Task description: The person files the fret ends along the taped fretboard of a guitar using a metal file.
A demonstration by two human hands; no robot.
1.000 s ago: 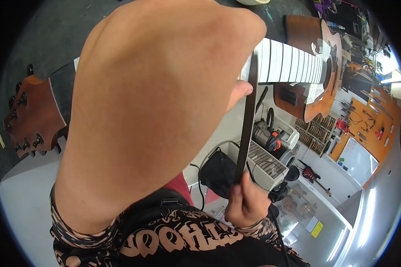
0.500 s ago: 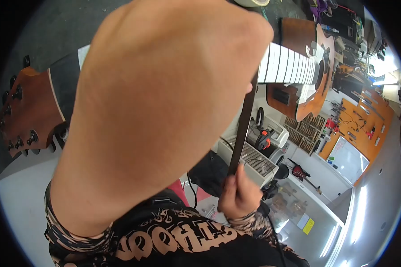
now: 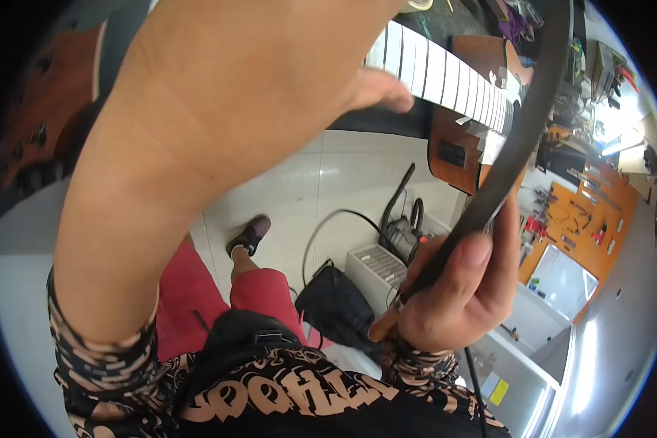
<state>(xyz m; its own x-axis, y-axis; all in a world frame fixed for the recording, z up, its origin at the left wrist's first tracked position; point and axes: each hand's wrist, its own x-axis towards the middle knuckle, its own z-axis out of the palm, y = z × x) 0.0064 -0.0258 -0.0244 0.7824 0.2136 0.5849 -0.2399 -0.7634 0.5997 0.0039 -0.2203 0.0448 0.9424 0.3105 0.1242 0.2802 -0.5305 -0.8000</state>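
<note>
Right hand (image 3: 460,296) grasps a dark strip (image 3: 522,135) that, swung carelessly, could nick the fretboard (image 3: 451,80); left hand (image 3: 299,58), fingers hidden, indeterminable.

The fretboard (image 3: 433,73) is black-striped white, the strip (image 3: 524,131) dark grey, the headstock (image 3: 62,102) seemingly reddish-brown.

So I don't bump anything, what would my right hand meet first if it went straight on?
Probably the guitar body, above your right hand in the picture, though depth there is unclear.
</note>
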